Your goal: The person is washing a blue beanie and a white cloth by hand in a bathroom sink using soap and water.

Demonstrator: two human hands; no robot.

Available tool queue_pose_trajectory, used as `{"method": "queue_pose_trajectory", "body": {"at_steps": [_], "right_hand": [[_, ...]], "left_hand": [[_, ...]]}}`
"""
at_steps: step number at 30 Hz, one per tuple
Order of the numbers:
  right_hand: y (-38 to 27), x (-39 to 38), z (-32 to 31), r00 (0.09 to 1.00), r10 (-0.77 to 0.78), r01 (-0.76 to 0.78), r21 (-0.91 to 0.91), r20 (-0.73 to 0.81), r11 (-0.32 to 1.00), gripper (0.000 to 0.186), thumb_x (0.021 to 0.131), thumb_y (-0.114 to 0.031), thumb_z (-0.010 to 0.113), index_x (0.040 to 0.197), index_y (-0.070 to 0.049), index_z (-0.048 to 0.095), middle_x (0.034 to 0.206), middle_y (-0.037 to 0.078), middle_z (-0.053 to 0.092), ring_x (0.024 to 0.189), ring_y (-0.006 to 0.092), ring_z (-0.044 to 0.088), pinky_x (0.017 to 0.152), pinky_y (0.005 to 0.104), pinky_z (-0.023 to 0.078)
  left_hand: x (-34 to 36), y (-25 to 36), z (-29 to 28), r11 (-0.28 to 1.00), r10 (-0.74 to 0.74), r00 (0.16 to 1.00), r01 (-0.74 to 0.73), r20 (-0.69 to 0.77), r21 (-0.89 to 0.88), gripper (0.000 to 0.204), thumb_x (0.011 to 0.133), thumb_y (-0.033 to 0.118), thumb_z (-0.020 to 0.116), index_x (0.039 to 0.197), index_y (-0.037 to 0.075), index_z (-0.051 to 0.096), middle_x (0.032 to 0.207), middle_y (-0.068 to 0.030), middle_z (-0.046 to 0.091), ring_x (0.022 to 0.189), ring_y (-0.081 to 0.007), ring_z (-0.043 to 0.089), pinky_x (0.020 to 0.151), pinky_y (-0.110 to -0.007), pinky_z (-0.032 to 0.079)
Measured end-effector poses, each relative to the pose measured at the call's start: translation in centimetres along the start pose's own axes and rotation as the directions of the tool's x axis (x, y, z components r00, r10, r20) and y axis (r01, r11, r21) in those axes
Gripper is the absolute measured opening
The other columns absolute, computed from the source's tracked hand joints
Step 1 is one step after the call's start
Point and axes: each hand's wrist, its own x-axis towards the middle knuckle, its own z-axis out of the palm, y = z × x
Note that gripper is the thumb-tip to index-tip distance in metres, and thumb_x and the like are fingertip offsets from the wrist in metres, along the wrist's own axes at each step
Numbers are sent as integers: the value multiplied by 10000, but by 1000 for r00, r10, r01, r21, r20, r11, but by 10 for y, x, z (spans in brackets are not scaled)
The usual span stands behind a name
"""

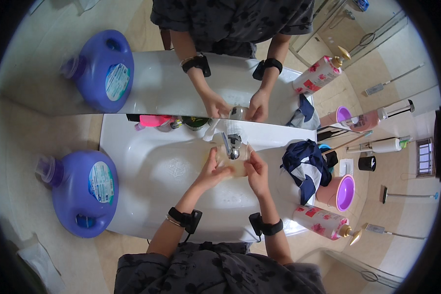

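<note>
Under the chrome faucet (pixel 234 146), I hold a pale beige, thin-looking thing (pixel 238 169) between both hands over the white sink (pixel 147 206). Its kind is hard to tell, as the faucet covers part of it. My left hand (pixel 212 170) grips its left side, thumb toward the middle. On its right edge, my right hand (pixel 256 171) pinches with thumb and fingers. Both forearms reach up from the lower edge, each with a black strap at the wrist. A whitish crumpled piece (pixel 215 130) lies behind the faucet.
A large purple detergent bottle (pixel 78 196) stands at the left. To the right are a bundled navy and white cloth (pixel 304 164), a pink floral pump bottle (pixel 323 221) and a pink bucket (pixel 328 193). A mirror (pixel 152 81) behind the sink reflects my arms. Small bottles (pixel 157 121) line the back rim.
</note>
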Motion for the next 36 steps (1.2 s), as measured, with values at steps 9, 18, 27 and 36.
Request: {"method": "queue_pose_trajectory", "body": {"at_steps": [9, 18, 27, 36], "right_hand": [[1, -4, 8, 998, -3, 5, -28, 61, 1000, 476, 788, 45, 384, 1259, -17, 345, 811, -24, 480, 653, 43, 425, 573, 168, 359], [18, 15, -7, 969, 79, -129, -210, -232, 969, 334, 823, -222, 349, 1024, -17, 518, 911, 93, 575, 854, 159, 494, 730, 299, 402], [48, 23, 3, 900, 401, -395, -68, 170, 916, 412, 874, -351, 321, 844, -20, 564, 788, 62, 561, 800, 145, 505, 713, 275, 400], [22, 9, 46, 834, 493, -511, 687, 249, 517, 318, 835, -338, 425, 919, -42, 506, 830, 66, 551, 754, 186, 557, 680, 323, 465]], "left_hand": [[-1, 0, -4, 997, -69, 988, 65, -135, -32, 640, 629, -64, 432, 1203, 111, 207, 1053, -74, 456, 899, -133, 499, 615, -203, 430], [3, 3, -1, 995, 39, 997, -44, -64, -84, 647, 716, 13, 533, 1242, 147, 181, 1055, -74, 474, 850, -133, 527, 491, -167, 423], [7, -8, 2, 926, -371, 855, 312, -361, -213, 289, 785, 193, 471, 1016, 20, 485, 957, -66, 506, 822, -162, 514, 724, -324, 411], [11, -90, -2, 626, -719, 619, 380, -316, -680, 301, 829, 316, 360, 827, 81, 548, 860, -45, 556, 742, -183, 543, 650, -316, 452]]}}
